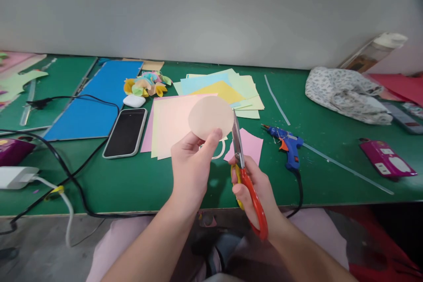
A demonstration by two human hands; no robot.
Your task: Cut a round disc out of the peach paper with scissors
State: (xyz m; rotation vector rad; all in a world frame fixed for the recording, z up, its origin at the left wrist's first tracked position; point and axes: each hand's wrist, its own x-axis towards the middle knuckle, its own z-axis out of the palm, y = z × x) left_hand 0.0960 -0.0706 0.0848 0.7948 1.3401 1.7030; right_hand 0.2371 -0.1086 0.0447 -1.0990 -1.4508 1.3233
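A round piece of cream paper point(211, 114) is pinched between the thumb and fingers of my left hand point(193, 167). My right hand point(254, 185) grips scissors point(238, 143) with one red and one yellow handle. Their blades point up and away from me, close to the disc's right edge; whether they touch it I cannot tell. Beneath the disc lies a stack of pastel paper sheets point(168, 128). A thin curved paper strip point(220, 152) hangs or lies just below the disc. Behind the scissors is a pink paper scrap point(249, 145) with uneven edges.
Left on the green table point(158, 189) are a phone point(125, 132), a white earbud case point(134, 101), paper petals point(147, 83), a blue board point(99, 101) and black cables point(71, 176). Rightward are a blue glue gun point(286, 141), glue sticks point(346, 172), a patterned cloth point(343, 94) and a purple socket block point(386, 158).
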